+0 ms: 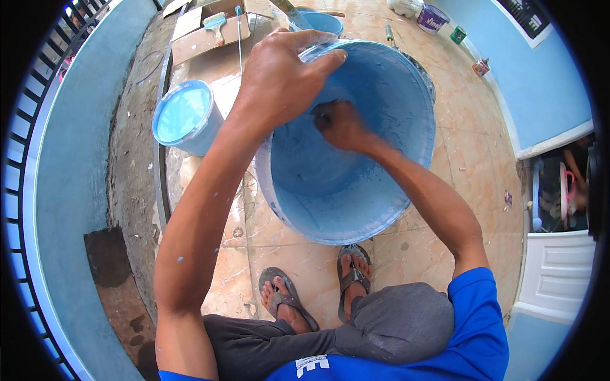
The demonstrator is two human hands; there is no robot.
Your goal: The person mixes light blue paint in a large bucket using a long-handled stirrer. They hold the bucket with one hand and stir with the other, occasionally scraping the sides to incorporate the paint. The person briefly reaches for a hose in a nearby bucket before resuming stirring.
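A large bucket (381,190), its inside coated with light blue paint, is tilted with its mouth toward me. My left hand (286,73) is closed over the far rim, thumb on the inner side and fingers over the edge. Down inside the bucket, my right hand (343,125) is curled into a fist near the blue wall. Something dark shows at its fingers, but motion blur hides what it is. Blue paint specks dot my left forearm.
Left of the bucket stands a smaller pail (184,114) of light blue paint. Beyond are a cardboard box (190,47) with a paintbrush (216,26) on it, and another blue pail (324,24). A purple-labelled tub (433,19) and small cans line the right wall. My sandalled feet are close below the bucket.
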